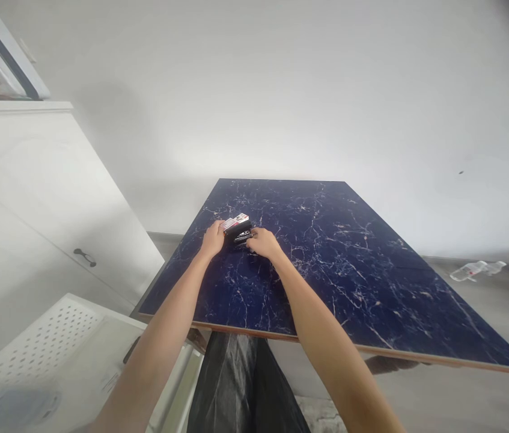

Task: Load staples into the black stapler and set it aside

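Note:
On the blue marbled table sits a small dark box with a white and pink top, left of the table's middle. My left hand is closed round the box's left side. At its right side, my right hand has its fingers bent around the near corner, where a dark piece with white marks shows. How that piece joins the box is too small to make out.
The blue table has a light wooden front edge. To the left stand a white cabinet with a dark handle and a white perforated bin. Clear plastic bottles lie on the floor at the right. A pale wall rises behind.

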### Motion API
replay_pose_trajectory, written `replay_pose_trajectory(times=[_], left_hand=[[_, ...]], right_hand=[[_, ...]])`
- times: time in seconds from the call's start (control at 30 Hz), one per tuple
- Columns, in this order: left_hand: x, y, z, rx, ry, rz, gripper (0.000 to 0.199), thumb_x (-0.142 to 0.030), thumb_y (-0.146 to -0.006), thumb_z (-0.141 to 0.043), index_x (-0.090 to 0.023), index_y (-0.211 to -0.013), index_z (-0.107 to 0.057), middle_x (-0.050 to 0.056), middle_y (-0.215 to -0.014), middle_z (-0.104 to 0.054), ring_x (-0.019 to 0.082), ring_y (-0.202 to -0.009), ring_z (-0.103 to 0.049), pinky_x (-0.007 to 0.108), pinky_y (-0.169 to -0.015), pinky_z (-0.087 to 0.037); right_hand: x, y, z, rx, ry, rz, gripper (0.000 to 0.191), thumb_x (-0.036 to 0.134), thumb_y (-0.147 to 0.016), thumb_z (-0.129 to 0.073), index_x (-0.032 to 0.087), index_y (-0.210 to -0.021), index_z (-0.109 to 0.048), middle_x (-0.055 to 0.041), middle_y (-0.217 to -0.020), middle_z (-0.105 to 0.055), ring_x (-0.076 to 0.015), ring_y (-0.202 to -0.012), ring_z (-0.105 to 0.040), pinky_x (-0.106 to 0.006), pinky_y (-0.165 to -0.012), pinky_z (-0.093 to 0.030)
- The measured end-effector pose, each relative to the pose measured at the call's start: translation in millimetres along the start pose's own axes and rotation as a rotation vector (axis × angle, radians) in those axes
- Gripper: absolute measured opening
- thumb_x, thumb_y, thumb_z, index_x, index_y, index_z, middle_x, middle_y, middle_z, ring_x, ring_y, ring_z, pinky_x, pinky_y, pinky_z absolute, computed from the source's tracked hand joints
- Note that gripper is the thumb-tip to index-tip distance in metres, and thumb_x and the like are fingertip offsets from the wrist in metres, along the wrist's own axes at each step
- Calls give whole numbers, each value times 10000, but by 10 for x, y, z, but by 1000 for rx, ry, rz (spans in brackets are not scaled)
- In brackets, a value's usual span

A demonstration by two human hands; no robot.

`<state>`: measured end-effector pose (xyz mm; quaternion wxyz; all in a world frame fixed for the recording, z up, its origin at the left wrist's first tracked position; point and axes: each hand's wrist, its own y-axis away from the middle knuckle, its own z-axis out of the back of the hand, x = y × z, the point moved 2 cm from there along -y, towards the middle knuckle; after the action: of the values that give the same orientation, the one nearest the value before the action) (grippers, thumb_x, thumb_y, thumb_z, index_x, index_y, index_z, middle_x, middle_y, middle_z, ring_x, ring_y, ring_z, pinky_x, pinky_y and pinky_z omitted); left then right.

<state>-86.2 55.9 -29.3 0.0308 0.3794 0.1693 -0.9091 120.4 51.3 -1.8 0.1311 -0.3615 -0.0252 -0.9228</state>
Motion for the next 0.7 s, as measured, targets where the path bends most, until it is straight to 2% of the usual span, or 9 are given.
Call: replay_pose_trajectory(times=[0.1,0.2,0.33,0.5,0.6,0.67,0.7], left_hand=[[-7,5,8,-1,16,10,353,-270,-1002,-381,-217,-1251,-625,91,-1337,-653,261,-1255,-585,405,-1075,-414],[-44,23,33,-11,38,23,339,-275,-997,-400,-233,-1236,-637,77,-1326,-663,266,-1248,-589,412,-1073,-415],[-62,34,62,-41,82,43,328,-266,-980,-427,-230,-1213,-656,76,-1321,-668,269,-1243,-593,405,-1065,-425],[29,-9,58,-98,151,84,338,-242,-931,-473,-218,-1210,-665,76,-1264,-698,232,-1175,-640,360,-1032,-460],[74,-30,48,-118,180,113,354,-235,-925,-445,-224,-1194,-674,62,-1226,-716,217,-1138,-659,349,-996,-487],[78,-36,44,-117,186,123,352,-238,-914,-454,-228,-1180,-684,54,-1230,-716,217,-1137,-659,347,-996,-486],[74,-39,44,-112,183,126,341,-247,-904,-479,-227,-1170,-692,54,-1227,-718,222,-1135,-660,349,-1000,-482]], right_hand=[[-33,-20,-20,62,-154,-53,287,183,-683,-606,181,-949,-712,-50,-806,-746,-218,-732,-698,-264,-672,-517],[-59,-51,-76,83,-321,-161,364,161,-706,-574,167,-1051,-693,-48,-785,-734,-190,-633,-680,-257,-599,-530],[-24,-89,-146,38,-399,-222,465,162,-803,-464,155,-1253,-579,-71,-908,-734,-163,-649,-694,-248,-582,-549],[32,-69,-125,21,-428,-232,382,250,-874,-435,144,-1213,-574,-80,-913,-721,-176,-696,-693,-266,-629,-547],[78,9,-39,-137,-334,-157,424,352,-886,-475,164,-1263,-527,-57,-862,-706,-216,-791,-679,-300,-727,-524],[156,84,2,-249,-225,-27,408,346,-888,-475,180,-1259,-521,-19,-776,-686,-218,-791,-663,-298,-761,-494],[209,126,0,-263,-175,52,376,333,-893,-467,190,-1233,-538,-3,-743,-675,-210,-769,-656,-289,-760,-481]])
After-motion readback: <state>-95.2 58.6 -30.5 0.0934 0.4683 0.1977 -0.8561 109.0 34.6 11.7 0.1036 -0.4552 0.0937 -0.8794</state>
